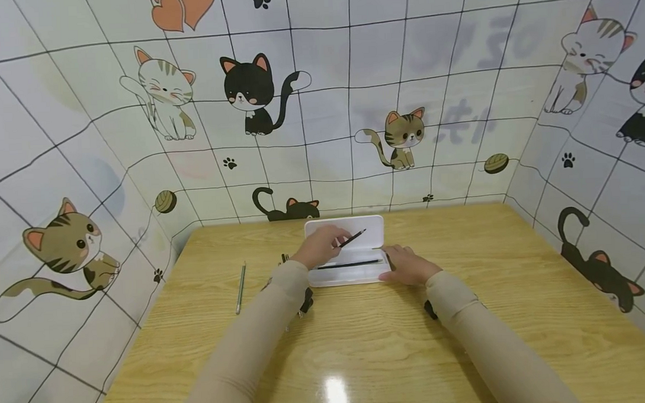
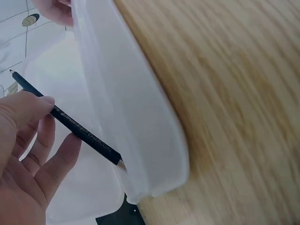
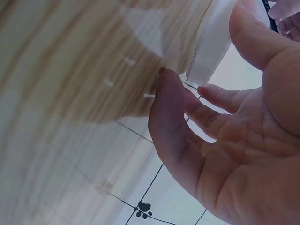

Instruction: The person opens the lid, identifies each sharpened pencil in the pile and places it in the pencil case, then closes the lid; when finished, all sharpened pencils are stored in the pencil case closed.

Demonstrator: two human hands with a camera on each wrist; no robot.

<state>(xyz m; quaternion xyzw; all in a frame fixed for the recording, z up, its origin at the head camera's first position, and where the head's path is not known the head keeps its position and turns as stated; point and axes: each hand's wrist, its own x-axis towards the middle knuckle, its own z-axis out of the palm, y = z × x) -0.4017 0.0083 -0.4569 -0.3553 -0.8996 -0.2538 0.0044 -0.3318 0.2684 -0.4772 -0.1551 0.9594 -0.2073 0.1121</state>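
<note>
Pencil case, shallow white plastic box with rounded corners [image 1: 341,280], one: lid [image 1: 373,224] raised at its far side, standing on a yellow wood-grain tabletop [image 1: 380,336].

Pencil, slim, black, pale lettering along the barrel (the word "CHARCOAL" is legible at the left wrist) [image 1: 354,237], one: in the left hand [image 1: 320,246], above the case, slanting before its lid; grip pinching it between thumb and fingers.

Pencil, long, dark, sharpened [image 1: 354,264], one: lying lengthwise inside the case.

Right hand [image 1: 409,266]: at the case's right end, thumb by its near corner; whether this grip clasps the case cannot be told.

Pencil, slender, green [image 1: 241,289], one: on the tabletop, well left of the case.

Backdrop, white, black-gridded, printed with cartoon cats [image 1: 329,160]: behind the case.
</note>
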